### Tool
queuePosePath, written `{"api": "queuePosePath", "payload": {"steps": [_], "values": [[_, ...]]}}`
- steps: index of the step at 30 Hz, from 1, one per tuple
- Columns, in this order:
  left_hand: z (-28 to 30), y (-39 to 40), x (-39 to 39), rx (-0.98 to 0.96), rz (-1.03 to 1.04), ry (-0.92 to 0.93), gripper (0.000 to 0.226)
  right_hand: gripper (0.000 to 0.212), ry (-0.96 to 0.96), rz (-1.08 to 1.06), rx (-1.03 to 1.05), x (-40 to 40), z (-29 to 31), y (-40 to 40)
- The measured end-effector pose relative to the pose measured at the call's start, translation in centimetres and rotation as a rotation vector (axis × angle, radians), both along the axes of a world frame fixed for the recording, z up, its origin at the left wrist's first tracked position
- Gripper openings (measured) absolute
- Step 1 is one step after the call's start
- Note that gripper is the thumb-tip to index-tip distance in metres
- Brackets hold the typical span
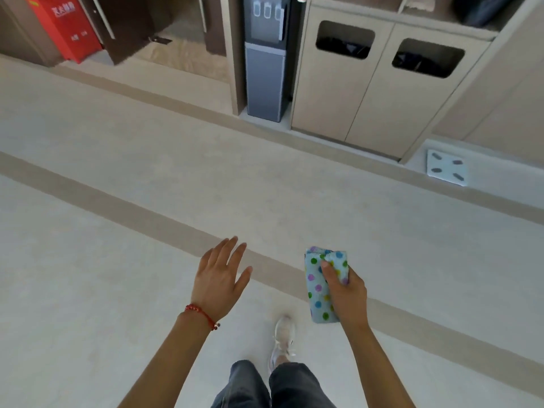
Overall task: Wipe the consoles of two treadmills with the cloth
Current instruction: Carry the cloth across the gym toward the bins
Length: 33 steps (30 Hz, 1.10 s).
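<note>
The water dispenser [265,58] stands in a niche just left of the bin cabinet [379,83]. A scale [447,167] lies on the floor [117,201] right of the cabinet; a fire box [63,25] stands far left.

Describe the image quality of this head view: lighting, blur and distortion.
Head view: soft, even light with no hard shadows or glare; wide-angle bending makes the floor bands and cabinet lean; slight motion blur softens the shoe and background, while the cloth in the right hand stays fairly sharp.

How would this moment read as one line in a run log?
right hand: holds cloth | left hand: open, empty | treadmills: not in view | wiping: not started
</note>
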<state>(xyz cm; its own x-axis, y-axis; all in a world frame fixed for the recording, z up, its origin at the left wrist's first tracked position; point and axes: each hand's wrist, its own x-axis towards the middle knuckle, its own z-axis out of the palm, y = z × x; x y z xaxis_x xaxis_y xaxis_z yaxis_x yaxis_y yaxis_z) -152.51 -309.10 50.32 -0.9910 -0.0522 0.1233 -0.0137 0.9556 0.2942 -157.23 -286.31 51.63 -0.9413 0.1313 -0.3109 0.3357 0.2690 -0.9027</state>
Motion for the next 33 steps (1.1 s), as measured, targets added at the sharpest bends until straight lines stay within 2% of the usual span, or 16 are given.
{"api": "queuePosePath", "payload": {"steps": [8, 21, 33], "values": [[-0.7, 2.9, -12.3, 0.021, -0.164, 0.017, 0.065, 0.013, 0.006, -0.201, -0.034, -8.2, -0.6, 3.1], [-0.5, 4.4, -30.7, 0.026, -0.231, 0.024, 0.065, 0.017, 0.001, -0.24, -0.013, -25.4, 0.0, 4.8], [-0.4, 1.9, -56.7, 0.01, -0.302, 0.025, 0.067, 0.015, 0.032, -0.27, -0.02, -50.1, 0.0, 1.6]]}}
